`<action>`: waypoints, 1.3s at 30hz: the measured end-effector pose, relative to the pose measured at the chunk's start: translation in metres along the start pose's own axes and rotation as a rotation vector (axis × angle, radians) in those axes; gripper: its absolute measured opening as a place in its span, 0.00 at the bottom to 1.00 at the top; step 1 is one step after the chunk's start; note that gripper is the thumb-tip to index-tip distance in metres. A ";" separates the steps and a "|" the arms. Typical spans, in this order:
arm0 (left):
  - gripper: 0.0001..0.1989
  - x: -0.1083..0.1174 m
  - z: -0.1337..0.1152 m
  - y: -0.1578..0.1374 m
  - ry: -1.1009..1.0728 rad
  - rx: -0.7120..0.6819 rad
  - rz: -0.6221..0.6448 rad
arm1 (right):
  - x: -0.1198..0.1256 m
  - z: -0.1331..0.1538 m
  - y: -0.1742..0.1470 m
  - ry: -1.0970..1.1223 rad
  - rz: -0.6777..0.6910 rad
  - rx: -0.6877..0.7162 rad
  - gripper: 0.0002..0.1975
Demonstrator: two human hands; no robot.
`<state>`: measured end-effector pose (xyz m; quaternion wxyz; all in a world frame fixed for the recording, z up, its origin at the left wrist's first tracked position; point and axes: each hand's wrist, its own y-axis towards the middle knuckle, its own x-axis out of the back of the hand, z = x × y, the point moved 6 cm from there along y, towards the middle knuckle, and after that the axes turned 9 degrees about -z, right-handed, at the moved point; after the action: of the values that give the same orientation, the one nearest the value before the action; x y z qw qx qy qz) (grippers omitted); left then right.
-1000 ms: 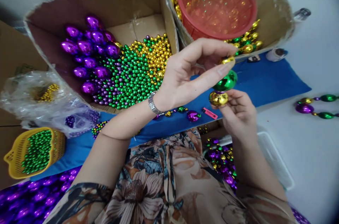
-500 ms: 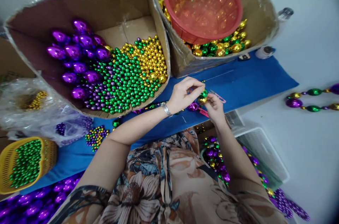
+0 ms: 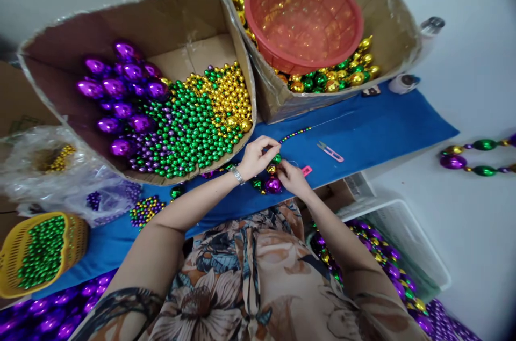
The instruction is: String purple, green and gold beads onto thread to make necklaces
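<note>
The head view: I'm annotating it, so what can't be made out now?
All in the head view:
Exact grip of the left hand and right hand: covered by their own fingers.
The beaded strand at far right: cut off by the right edge.
Print on the pink tag: too small.
The purple beads at lower left: cut off by the left and bottom edges.

Landmark: blue cloth (image 3: 391, 131). Pink-handled snips (image 3: 330, 151) lying on it. White jar (image 3: 399, 85), dark top, at its far right corner. Beyond its far edge: open cardboard box (image 3: 121, 21) with purple, green, gold beads; second cardboard box (image 3: 272, 96) with red basket (image 3: 302, 64) sitting tilted inside. Left end of cloth: yellow basket (image 3: 78, 236) of green beads, crumpled clear plastic (image 3: 28, 156) behind. White crate (image 3: 425, 239) below its near edge, right side.
</note>
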<state>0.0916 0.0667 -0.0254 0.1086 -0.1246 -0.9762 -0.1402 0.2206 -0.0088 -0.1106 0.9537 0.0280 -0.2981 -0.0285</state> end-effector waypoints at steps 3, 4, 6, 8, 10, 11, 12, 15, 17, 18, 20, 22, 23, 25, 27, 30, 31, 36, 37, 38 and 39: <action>0.09 0.009 0.002 0.005 -0.039 0.044 -0.041 | 0.010 0.007 0.005 -0.069 -0.021 0.051 0.15; 0.09 0.012 -0.001 0.008 -0.042 0.040 -0.055 | 0.016 0.007 0.008 -0.090 -0.033 0.067 0.16; 0.09 0.017 -0.012 0.012 -0.035 0.011 -0.076 | 0.030 0.006 0.011 -0.140 -0.057 0.093 0.16; 0.09 0.020 -0.023 0.016 -0.033 -0.015 -0.079 | 0.042 0.000 0.012 -0.195 -0.063 0.112 0.16; 0.10 0.022 -0.031 0.018 -0.043 -0.021 -0.066 | 0.051 -0.008 0.009 -0.234 -0.073 0.116 0.16; 0.10 0.022 -0.033 0.019 -0.052 -0.019 -0.061 | 0.055 -0.013 0.006 -0.248 -0.083 0.117 0.17; 0.11 0.023 -0.034 0.020 -0.064 -0.014 -0.057 | 0.057 -0.018 0.003 -0.262 -0.092 0.120 0.19; 0.12 0.023 -0.031 0.023 -0.103 -0.001 -0.059 | 0.058 -0.030 -0.011 -0.333 -0.093 0.155 0.26; 0.13 0.022 -0.029 0.024 -0.119 0.004 -0.055 | 0.058 -0.036 -0.019 -0.404 -0.064 0.184 0.28; 0.13 0.022 -0.028 0.025 -0.123 0.004 -0.050 | 0.060 -0.039 -0.022 -0.442 -0.049 0.194 0.28; 0.12 0.023 -0.028 0.026 -0.129 0.005 -0.052 | 0.068 -0.046 -0.025 -0.529 -0.019 0.205 0.26; 0.11 0.025 -0.030 0.027 -0.136 0.002 -0.067 | 0.083 -0.054 -0.024 -0.625 0.019 0.197 0.23; 0.10 0.026 -0.032 0.028 -0.140 -0.001 -0.077 | 0.091 -0.057 -0.022 -0.680 0.045 0.183 0.21; 0.10 0.028 -0.036 0.029 -0.142 -0.011 -0.088 | 0.107 -0.060 -0.016 -0.788 0.075 0.131 0.18; 0.10 0.027 -0.041 0.029 -0.136 -0.026 -0.086 | 0.116 -0.048 -0.006 -0.823 0.062 0.097 0.15; 0.10 0.024 -0.052 0.029 -0.127 -0.057 -0.073 | 0.107 0.004 0.011 -0.594 -0.032 0.182 0.16; 0.10 0.023 -0.056 0.029 -0.125 -0.069 -0.070 | 0.101 0.025 0.016 -0.458 -0.083 0.224 0.17; 0.11 0.018 -0.072 0.033 -0.158 -0.133 -0.055 | 0.065 0.081 0.035 -0.025 -0.152 0.212 0.16; 0.10 0.018 -0.072 0.035 -0.174 -0.129 -0.061 | 0.061 0.082 0.036 0.013 -0.149 0.192 0.16; 0.10 0.019 -0.071 0.036 -0.190 -0.112 -0.074 | 0.060 0.081 0.037 0.038 -0.143 0.172 0.15; 0.10 0.020 -0.068 0.037 -0.207 -0.087 -0.092 | 0.061 0.078 0.037 0.053 -0.138 0.151 0.15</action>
<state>0.0945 0.0850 0.0522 -0.0047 -0.0981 -0.9799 -0.1737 0.2273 0.0209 -0.0091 0.9522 0.1210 -0.2715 -0.0709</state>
